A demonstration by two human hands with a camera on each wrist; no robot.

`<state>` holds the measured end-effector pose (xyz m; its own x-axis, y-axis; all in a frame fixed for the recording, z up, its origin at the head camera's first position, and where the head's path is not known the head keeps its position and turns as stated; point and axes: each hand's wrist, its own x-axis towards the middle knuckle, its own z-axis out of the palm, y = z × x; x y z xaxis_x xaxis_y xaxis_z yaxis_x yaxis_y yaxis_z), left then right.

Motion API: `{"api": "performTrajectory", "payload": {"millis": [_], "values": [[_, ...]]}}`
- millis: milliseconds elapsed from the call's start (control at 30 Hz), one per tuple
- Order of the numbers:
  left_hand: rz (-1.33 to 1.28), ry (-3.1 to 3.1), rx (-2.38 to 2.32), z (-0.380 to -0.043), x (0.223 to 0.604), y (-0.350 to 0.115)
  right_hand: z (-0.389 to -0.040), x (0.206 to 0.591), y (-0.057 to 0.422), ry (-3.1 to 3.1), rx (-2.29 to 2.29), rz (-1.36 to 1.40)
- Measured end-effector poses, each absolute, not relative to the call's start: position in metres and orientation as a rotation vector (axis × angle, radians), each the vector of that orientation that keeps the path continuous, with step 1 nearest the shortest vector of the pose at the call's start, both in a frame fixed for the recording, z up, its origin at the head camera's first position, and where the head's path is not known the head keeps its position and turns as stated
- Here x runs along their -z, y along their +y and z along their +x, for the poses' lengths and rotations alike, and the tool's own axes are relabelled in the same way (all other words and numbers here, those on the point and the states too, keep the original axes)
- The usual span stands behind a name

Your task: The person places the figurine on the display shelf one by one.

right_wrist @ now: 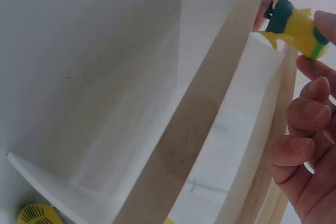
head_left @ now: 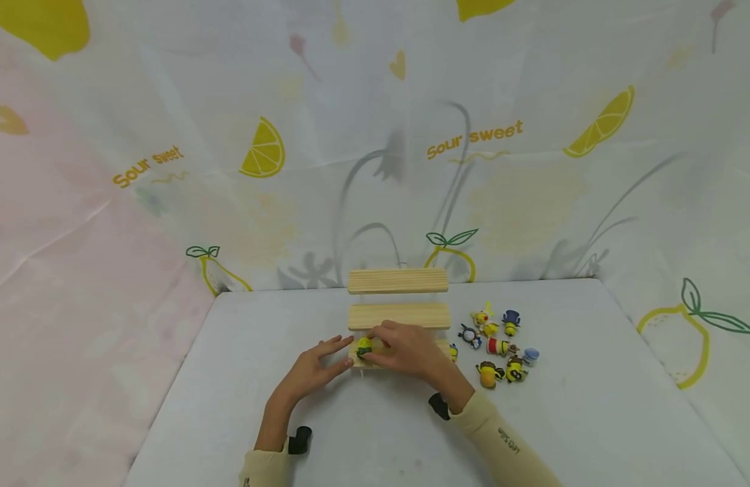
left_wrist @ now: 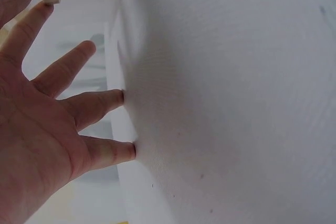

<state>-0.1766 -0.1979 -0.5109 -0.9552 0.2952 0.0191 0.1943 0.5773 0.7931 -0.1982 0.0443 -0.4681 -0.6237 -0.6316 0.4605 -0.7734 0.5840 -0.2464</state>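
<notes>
Our right fingers [right_wrist: 315, 69] are pinching the yellow-and-green figure [right_wrist: 296, 31], left fingers [left_wrist: 100, 103] spread nearby, and we'd best steady it upright on the board [right_wrist: 194, 103] below before releasing!

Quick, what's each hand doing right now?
Left hand: open, fingers spread, holding nothing.
Right hand: closed, pinching a yellow-and-green toy figurine between thumb and finger.

High and well back, the head view faces forward and down, taking in the counter [head_left: 228, 406] and the printed cloth [head_left: 375, 203] behind. In close, the left wrist view, turned sideways, faces the left hand's palm [left_wrist: 39, 124], while the right wrist view tilts along the wooden shelf [right_wrist: 184, 129]; head and right wrist share the figure [right_wrist: 296, 30], all three the wooden shelf.
</notes>
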Motion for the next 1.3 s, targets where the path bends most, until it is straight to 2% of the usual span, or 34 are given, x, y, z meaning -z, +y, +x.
{"api": "performTrajectory", "payload": {"millis": [1300], "values": [[0.436, 2.72, -1.298, -0.1779, 0.5134, -0.1985, -0.1912, 0.4738, 0.0454, -2.437, -0.563, 1.176]]}}
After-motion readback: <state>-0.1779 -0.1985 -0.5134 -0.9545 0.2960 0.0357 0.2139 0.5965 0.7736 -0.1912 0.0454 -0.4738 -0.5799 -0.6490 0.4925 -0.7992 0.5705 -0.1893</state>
